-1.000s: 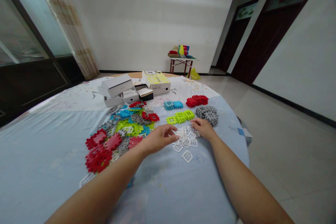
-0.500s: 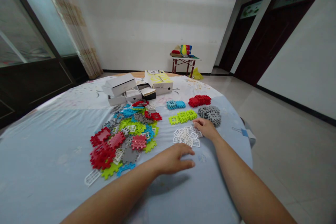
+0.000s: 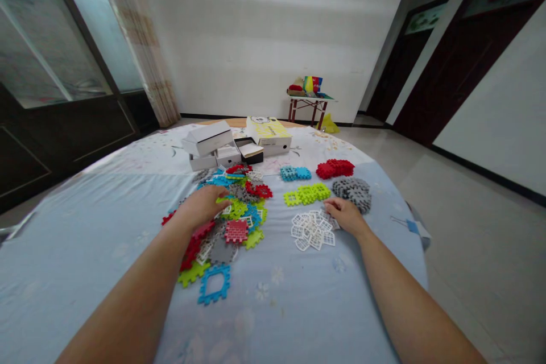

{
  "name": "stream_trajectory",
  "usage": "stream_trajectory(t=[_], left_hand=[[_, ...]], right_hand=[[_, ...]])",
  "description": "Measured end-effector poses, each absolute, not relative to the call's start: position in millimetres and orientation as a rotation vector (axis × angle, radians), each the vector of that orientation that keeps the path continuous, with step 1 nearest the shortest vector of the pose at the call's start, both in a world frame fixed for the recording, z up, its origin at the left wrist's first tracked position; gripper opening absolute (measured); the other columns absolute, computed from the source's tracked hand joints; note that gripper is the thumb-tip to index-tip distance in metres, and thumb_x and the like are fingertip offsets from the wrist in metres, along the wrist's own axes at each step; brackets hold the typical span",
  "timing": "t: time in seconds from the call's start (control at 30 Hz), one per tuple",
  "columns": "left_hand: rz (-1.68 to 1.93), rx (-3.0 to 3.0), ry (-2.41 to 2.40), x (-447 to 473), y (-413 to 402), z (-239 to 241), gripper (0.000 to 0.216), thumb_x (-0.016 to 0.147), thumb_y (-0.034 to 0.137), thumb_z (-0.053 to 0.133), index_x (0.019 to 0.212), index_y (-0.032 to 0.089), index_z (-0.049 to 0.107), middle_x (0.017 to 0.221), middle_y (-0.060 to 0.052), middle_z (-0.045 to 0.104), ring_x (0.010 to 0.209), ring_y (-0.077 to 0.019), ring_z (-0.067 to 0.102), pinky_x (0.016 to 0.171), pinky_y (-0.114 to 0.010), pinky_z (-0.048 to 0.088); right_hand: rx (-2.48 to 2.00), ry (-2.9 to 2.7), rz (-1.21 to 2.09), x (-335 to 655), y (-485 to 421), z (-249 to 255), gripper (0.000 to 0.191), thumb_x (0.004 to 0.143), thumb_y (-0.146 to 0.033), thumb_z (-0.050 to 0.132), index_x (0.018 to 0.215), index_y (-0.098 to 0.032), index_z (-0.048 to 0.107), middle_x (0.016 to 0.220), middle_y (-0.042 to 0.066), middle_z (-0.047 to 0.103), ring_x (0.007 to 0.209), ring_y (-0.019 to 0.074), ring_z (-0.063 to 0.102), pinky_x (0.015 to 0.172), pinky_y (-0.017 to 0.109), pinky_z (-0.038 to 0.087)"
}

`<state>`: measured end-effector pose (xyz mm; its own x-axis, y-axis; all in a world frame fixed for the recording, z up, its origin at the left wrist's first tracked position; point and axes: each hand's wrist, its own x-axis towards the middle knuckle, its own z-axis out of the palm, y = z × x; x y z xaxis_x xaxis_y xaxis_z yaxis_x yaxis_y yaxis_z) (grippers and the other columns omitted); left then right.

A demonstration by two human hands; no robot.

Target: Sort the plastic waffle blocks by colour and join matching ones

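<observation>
My left hand (image 3: 205, 205) reaches over a mixed heap of notched plastic building tiles. Its thumb and fingers are apart, close to a lime green tile (image 3: 236, 210); no held piece shows. The heap also has a red brick-pattern tile (image 3: 236, 231), a grey tile (image 3: 222, 251) and a blue square frame (image 3: 214, 299) at its near end. My left forearm hides part of the heap. My right hand (image 3: 346, 216) has its fingertips pinched together at the right edge of a pile of white lattice window pieces (image 3: 313, 230), seemingly on one window piece, partly hidden by the fingers.
Beyond the white pile lie green tiles (image 3: 307, 194), blue tiles (image 3: 295, 173), red tiles (image 3: 335, 168) and grey tiles (image 3: 353, 193). White boxes (image 3: 209, 139) and a yellow-and-white box (image 3: 269, 136) stand at the back. A blue clip (image 3: 412, 226) is near the right table edge.
My left hand has moved left and away from me, from near the white pieces to the mixed heap. The blue frame is now uncovered. My right hand stays by the white pile.
</observation>
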<state>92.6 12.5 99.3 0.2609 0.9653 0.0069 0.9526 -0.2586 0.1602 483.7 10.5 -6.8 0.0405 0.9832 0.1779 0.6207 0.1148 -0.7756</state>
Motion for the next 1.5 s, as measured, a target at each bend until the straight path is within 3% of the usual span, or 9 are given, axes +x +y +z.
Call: stream_trajectory(t=[0.27,0.63,0.83,1.03,1.5], left_hand=[[-0.024,2.446,1.884,94.9,8.6,89.3,0.042,0.066,0.037,0.058,0.106,0.023,0.06,0.112,-0.009,0.06,0.108,-0.0291,0.049,0.087,-0.042,0.035],[0.038,2.401,1.913,95.9,10.2,83.9,0.039,0.061,0.037,0.061,0.097,0.021,0.061,0.106,-0.01,0.058,0.106,-0.0309,0.045,0.087,-0.045,0.032],[0.03,2.347,1.941,98.7,9.7,86.9,0.03,0.06,0.035,0.062,0.088,0.023,0.062,0.105,-0.007,0.058,0.105,-0.0281,0.045,0.087,-0.04,0.033],[0.053,2.344,1.927,96.1,10.2,89.6,0.046,0.058,0.039,0.063,0.1,0.022,0.059,0.106,-0.008,0.059,0.104,-0.0281,0.048,0.084,-0.037,0.035],[0.218,2.263,1.836,80.9,21.8,86.9,0.035,0.066,0.038,0.051,0.093,0.02,0.063,0.078,-0.001,0.066,0.073,-0.0175,0.059,0.065,-0.026,0.038]], right_hand=[[-1.586,-1.691,0.61,482.4,9.7,-5.5,0.031,0.074,-0.037,0.049,0.089,-0.015,0.065,0.071,0.004,0.067,0.062,0.0158,0.06,0.059,0.026,0.045],[-1.599,-1.7,0.624,484.2,12.5,-9.8,0.033,0.075,-0.038,0.048,0.092,-0.015,0.064,0.072,0.004,0.067,0.063,0.0163,0.059,0.06,0.027,0.045],[-1.587,-1.7,0.613,484.9,12.8,-10.0,0.032,0.074,-0.037,0.049,0.091,-0.015,0.065,0.074,0.004,0.067,0.067,0.0174,0.061,0.063,0.027,0.045],[-1.576,-1.691,0.597,482.5,9.7,-6.9,0.031,0.074,-0.037,0.049,0.089,-0.015,0.065,0.073,0.004,0.067,0.065,0.0168,0.06,0.061,0.027,0.045],[-1.6,-1.699,0.61,483.9,10.9,-7.5,0.032,0.075,-0.037,0.048,0.091,-0.015,0.065,0.074,0.005,0.067,0.066,0.0166,0.06,0.062,0.027,0.046]])
